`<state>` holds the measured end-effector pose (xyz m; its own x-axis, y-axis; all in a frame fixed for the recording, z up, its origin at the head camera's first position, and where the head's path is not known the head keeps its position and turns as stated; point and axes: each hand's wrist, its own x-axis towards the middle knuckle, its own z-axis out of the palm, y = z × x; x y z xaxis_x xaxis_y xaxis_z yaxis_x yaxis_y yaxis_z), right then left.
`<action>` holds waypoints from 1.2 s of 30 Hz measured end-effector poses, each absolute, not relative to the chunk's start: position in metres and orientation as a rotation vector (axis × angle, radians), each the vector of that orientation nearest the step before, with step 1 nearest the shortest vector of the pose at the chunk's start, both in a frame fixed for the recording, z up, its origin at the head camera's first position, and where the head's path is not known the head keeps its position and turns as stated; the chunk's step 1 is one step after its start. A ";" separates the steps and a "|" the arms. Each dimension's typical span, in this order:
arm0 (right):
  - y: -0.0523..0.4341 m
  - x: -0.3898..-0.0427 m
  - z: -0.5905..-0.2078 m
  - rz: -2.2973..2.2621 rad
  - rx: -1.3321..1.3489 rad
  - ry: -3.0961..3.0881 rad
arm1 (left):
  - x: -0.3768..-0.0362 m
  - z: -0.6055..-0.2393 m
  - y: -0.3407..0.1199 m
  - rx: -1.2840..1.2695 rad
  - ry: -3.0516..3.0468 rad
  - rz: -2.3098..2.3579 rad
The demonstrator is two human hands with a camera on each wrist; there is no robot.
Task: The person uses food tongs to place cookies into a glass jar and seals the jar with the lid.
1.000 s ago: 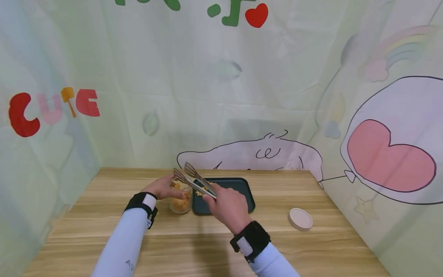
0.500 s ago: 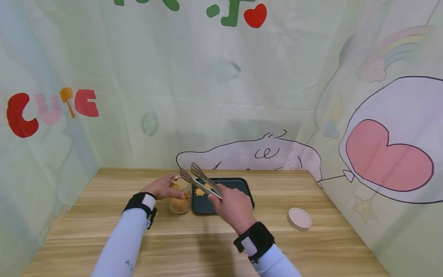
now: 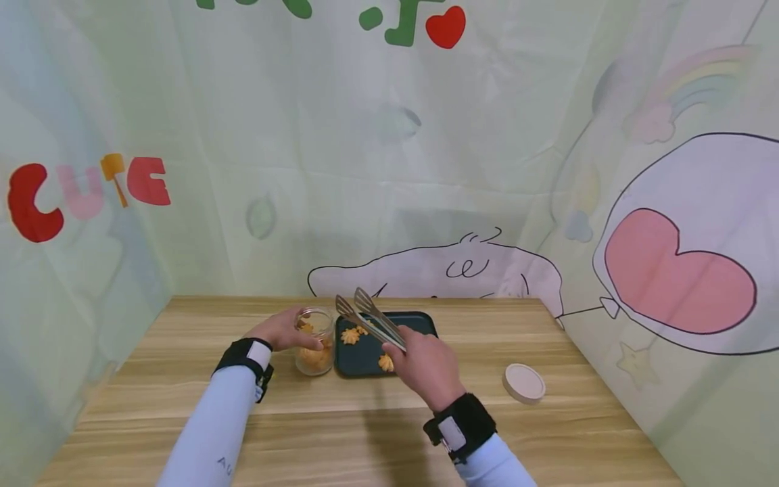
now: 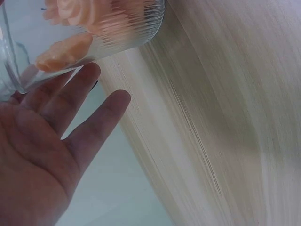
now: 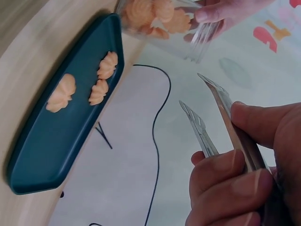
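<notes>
My left hand (image 3: 281,329) holds a ribbed glass jar (image 3: 315,342) of orange cookies, standing on the wooden table just left of a dark teal tray (image 3: 420,323). In the left wrist view the fingers (image 4: 84,101) lie against the jar (image 4: 108,28). My right hand (image 3: 426,365) grips metal tongs (image 3: 370,316), their tips apart and empty above the tray. In the right wrist view the tongs (image 5: 211,117) point toward the jar (image 5: 164,21), and three cookies (image 5: 96,82) lie on the tray (image 5: 51,150).
A round beige lid (image 3: 524,383) lies on the table (image 3: 341,439) right of my right hand. Printed fabric walls (image 3: 389,155) close in the table at the back and on both sides.
My right hand has moved right with the tongs, from over the jar to over the tray. More cookies now show on the tray. The left hand has stayed on the jar.
</notes>
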<state>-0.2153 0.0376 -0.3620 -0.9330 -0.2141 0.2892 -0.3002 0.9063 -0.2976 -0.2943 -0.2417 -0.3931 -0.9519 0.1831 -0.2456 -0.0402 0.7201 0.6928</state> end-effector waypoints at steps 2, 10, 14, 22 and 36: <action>0.041 -0.214 -0.363 0.499 0.372 -2.827 | -0.294 -0.392 -0.242 0.114 2.632 1.059; 0.056 -0.215 -0.373 0.485 0.293 -2.874 | -0.291 -0.389 -0.240 0.098 2.624 1.072; 0.062 -0.216 -0.378 0.474 0.238 -2.911 | -0.289 -0.388 -0.239 0.104 2.632 1.065; 0.072 -0.211 -0.385 0.430 0.204 -2.944 | -0.290 -0.390 -0.240 0.119 2.619 1.087; 0.083 -0.202 -0.395 0.316 0.135 -3.029 | -0.293 -0.393 -0.240 0.134 2.609 1.098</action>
